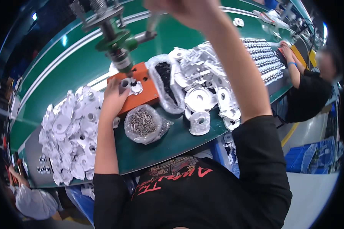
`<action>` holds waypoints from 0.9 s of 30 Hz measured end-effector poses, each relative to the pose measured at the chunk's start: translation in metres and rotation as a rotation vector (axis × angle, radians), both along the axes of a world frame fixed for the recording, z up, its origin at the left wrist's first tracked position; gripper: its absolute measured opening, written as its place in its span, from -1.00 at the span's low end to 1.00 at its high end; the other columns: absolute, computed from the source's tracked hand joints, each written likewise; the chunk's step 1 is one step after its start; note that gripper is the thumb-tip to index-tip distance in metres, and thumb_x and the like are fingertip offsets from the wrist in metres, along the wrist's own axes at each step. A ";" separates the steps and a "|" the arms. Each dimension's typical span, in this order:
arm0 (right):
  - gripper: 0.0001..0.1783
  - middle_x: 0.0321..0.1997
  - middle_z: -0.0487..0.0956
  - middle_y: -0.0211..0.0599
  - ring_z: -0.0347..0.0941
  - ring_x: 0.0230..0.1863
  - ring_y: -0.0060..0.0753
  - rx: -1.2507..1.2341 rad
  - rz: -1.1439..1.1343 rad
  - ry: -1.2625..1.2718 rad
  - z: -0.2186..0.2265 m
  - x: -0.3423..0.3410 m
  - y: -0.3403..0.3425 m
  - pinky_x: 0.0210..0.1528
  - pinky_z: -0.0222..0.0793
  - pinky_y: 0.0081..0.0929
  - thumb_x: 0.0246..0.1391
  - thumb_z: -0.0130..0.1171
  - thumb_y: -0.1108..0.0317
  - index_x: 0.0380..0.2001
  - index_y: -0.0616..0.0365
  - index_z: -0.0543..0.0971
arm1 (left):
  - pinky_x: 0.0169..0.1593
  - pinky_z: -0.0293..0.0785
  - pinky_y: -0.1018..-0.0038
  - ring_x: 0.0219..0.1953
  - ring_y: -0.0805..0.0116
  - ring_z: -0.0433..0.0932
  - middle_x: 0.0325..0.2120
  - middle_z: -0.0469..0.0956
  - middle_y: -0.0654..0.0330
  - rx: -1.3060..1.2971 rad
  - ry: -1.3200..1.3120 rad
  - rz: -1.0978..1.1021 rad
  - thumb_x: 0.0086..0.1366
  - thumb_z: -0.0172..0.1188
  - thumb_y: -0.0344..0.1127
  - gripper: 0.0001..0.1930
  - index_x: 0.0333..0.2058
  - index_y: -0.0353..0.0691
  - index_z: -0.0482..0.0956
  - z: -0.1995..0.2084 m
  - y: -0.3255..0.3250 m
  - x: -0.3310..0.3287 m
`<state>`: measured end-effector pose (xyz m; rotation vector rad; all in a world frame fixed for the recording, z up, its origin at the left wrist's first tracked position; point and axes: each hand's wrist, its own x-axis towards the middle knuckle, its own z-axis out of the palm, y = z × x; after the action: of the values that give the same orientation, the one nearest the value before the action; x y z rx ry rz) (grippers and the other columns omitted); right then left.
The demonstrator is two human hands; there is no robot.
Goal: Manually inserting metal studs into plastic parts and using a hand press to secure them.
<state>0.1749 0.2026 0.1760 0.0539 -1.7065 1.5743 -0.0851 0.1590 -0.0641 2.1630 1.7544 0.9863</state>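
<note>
On an orange fixture block [147, 88], my left hand [114, 97] pinches a small white plastic part [137, 88] at its edge, fingers curled. Directly over it stands the green and metal hand press [118, 45], its tip close above the part. At the top edge my right hand [183, 11] is closed around the upper end of the press lever [152, 24]; it is blurred and partly cut off. Beside the block lie a clear bag of metal pins [142, 123] and a bag of small black parts [165, 82].
A big heap of white plastic parts [70, 131] lies left, another heap [204, 70] right. Rows of small metal pieces [262, 57] stand farther right. One co-worker [309, 87] sits at the right, another person [34, 200] at the lower left. The green table [160, 147] runs across.
</note>
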 end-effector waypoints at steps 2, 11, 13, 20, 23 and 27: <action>-0.63 -0.51 0.42 -0.43 0.33 -0.47 -0.59 -0.099 -0.252 0.230 -0.018 -0.032 0.041 -0.36 0.24 -0.58 0.20 -0.11 0.03 -0.38 0.12 0.45 | -0.07 0.38 0.16 -0.11 -0.11 0.45 -0.21 0.45 -0.08 -0.011 -0.007 -0.027 0.08 0.21 -0.23 -0.63 -0.19 -0.32 0.42 0.003 0.002 0.008; -0.33 -0.15 0.50 -0.07 0.45 -0.11 -0.36 0.223 -0.786 -0.549 -0.091 -0.007 0.034 -0.08 0.36 -0.44 0.01 0.19 0.16 0.11 0.34 0.28 | -0.21 0.37 0.31 -0.36 0.15 0.42 -0.43 0.40 0.08 -0.181 0.087 -0.061 -0.11 0.37 -0.16 -0.51 -0.24 -0.27 0.39 0.067 0.012 0.004; -0.38 0.08 0.41 -0.06 0.32 0.13 -0.33 0.302 -0.872 -0.507 -0.106 0.041 -0.005 0.10 0.27 -0.37 0.04 0.16 0.22 0.12 0.29 0.30 | -0.25 0.36 0.37 -0.42 0.22 0.38 -0.45 0.38 0.09 -0.198 0.015 -0.128 -0.10 0.35 -0.24 -0.55 -0.27 -0.28 0.37 0.077 0.019 -0.003; -0.51 0.17 0.27 0.01 0.19 0.19 0.05 0.541 -1.142 -0.896 -0.200 0.106 -0.153 0.17 0.14 -0.19 -0.14 0.23 0.39 -0.05 0.16 0.44 | -0.20 0.40 0.33 -0.25 0.15 0.47 -0.36 0.44 0.03 0.167 0.080 0.293 0.04 0.28 -0.25 -0.68 -0.28 -0.22 0.40 0.064 0.093 -0.121; -0.42 0.28 0.14 0.06 0.04 0.29 0.10 0.387 -1.226 -1.035 -0.235 0.092 -0.196 0.26 -0.04 -0.13 -0.20 0.28 0.40 0.00 0.12 0.42 | -0.17 0.43 0.20 -0.16 -0.03 0.47 -0.22 0.44 -0.02 0.256 0.413 0.576 0.07 0.27 -0.16 -0.63 -0.22 -0.22 0.41 0.032 0.131 -0.105; -0.23 0.31 0.07 0.12 0.01 0.30 0.15 0.276 -1.391 -1.069 -0.273 0.077 -0.211 0.24 -0.06 -0.07 -0.28 0.39 0.31 0.09 0.07 0.34 | -0.15 0.44 0.12 -0.12 -0.08 0.46 -0.08 0.43 -0.05 0.002 0.728 0.266 0.14 0.16 0.01 -0.57 -0.14 -0.18 0.55 -0.023 0.195 -0.071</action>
<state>0.2521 -0.0088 -0.0972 -1.6852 -1.8452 0.2082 -0.1559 0.3539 -0.0871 2.5265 2.3795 0.2173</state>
